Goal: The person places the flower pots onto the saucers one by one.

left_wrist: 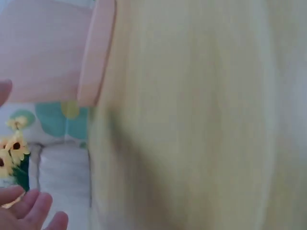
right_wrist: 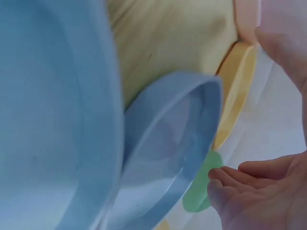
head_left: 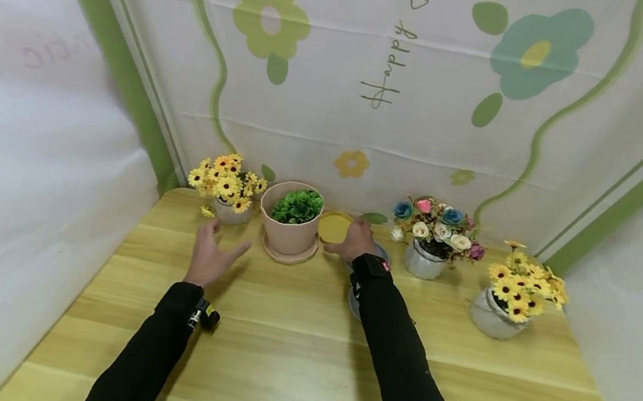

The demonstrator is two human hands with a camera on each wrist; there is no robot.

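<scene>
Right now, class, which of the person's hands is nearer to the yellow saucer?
Right. The right hand lies against the yellow saucer, at its right edge; the left hand hovers open beyond the pink pot, to its left.

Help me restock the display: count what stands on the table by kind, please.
Yellow daisy bouquets in pots: 2
Mixed rose bouquet in pot: 1
Pink pot with green plant: 1
Pink saucer under it: 1
Yellow saucer: 1
Blue pot: 1
Blue saucer: 1
Total: 8
</scene>
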